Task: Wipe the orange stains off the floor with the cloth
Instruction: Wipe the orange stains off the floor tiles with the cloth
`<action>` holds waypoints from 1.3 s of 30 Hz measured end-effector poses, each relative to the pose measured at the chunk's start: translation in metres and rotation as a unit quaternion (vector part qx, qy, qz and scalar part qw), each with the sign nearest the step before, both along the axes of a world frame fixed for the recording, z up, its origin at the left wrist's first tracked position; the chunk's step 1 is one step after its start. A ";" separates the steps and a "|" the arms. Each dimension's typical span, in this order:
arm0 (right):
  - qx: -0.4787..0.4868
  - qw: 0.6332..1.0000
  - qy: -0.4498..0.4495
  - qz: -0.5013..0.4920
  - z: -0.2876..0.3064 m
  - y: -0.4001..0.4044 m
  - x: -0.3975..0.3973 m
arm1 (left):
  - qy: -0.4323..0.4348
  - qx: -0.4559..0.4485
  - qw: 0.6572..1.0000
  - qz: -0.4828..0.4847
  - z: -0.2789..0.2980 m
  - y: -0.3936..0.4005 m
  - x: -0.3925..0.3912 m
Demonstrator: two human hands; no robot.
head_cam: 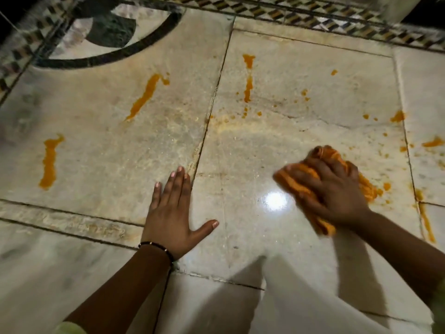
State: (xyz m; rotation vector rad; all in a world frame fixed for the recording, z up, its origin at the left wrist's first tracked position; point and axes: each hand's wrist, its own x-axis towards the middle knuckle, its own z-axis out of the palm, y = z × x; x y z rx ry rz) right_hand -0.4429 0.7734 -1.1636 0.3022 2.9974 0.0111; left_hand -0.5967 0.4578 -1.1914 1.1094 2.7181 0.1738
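Note:
My right hand point(334, 189) grips a bunched orange-stained cloth point(296, 182) and presses it on the pale marble floor point(240, 237) at the right. My left hand point(172, 213) lies flat on the floor with straight fingers, thumb spread, a dark bracelet at the wrist. Orange stains run in streaks: one at the far left point(49, 162), one diagonal at upper left point(144, 95), one upright in the middle point(248, 78). Small orange spots point(398, 116) and a streak along a tile joint point(426, 222) lie to the right of the cloth.
A patterned mosaic border point(313, 15) runs along the far edge, and a dark curved inlay point(108, 54) sits at the upper left. Tile joints cross the floor. A bright light reflection point(275, 201) shines between my hands on wet-looking marble.

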 end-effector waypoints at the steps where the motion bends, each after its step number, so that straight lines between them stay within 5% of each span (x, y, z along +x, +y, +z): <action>1: 0.006 0.998 0.008 -0.061 -0.001 0.006 -0.018 | 0.000 -0.003 1.000 -0.001 0.000 0.000 0.001; 4: 0.015 0.990 0.008 -0.137 -0.003 -0.007 -0.072 | 0.003 -0.006 1.000 -0.002 0.001 0.002 0.001; 10: -0.003 0.997 0.004 0.076 -0.005 -0.109 -0.038 | -0.005 0.006 1.000 0.001 0.003 0.001 0.003; 14: -0.017 0.994 -0.004 0.103 -0.006 -0.108 0.029 | 0.003 0.011 1.000 0.002 -0.001 0.000 0.003; 22: -0.011 0.987 0.034 -0.154 -0.002 -0.014 -0.083 | -0.019 0.012 1.000 -0.003 0.002 -0.001 0.002; 27: -0.009 0.999 0.046 0.025 -0.012 -0.104 -0.146 | -0.023 0.019 1.000 -0.004 0.000 -0.002 0.000; 35: -0.037 0.993 -0.001 0.109 -0.001 -0.115 0.025 | 0.000 0.016 1.000 -0.011 -0.004 -0.004 0.000; 39: -0.015 0.998 -0.020 -0.057 0.004 -0.057 0.108 | 0.010 0.007 1.000 -0.018 -0.007 -0.002 0.000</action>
